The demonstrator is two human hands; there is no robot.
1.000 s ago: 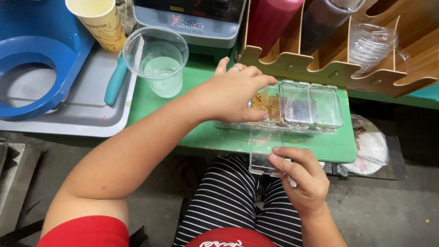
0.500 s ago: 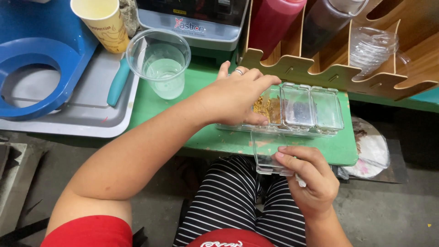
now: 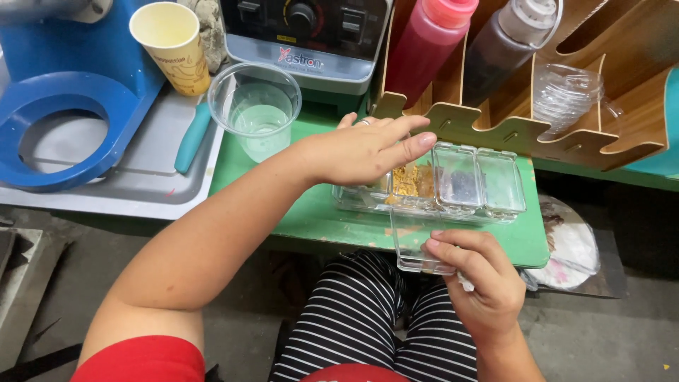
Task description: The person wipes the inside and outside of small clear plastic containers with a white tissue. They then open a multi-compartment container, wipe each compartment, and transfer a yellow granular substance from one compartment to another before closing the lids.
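— How far along did it look?

— From my remote seat, the left hand (image 3: 361, 152) lay flat, fingers spread, over the clear plastic compartment box (image 3: 453, 185) on the green board (image 3: 297, 212). The right hand (image 3: 481, 276) pinched its clear lid (image 3: 417, 244) at the near edge. Golden bits filled one compartment, I think; others looked bare.

— Anything crowding it?

— A clear plastic cup (image 3: 256, 106) far left, a red squeeze bottle (image 3: 424, 49) beyond.

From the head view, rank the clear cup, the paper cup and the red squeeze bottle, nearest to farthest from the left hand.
1. Clear cup, just left of the left hand.
2. Red squeeze bottle, behind it in the wooden rack.
3. Paper cup, far left by the blue machine.
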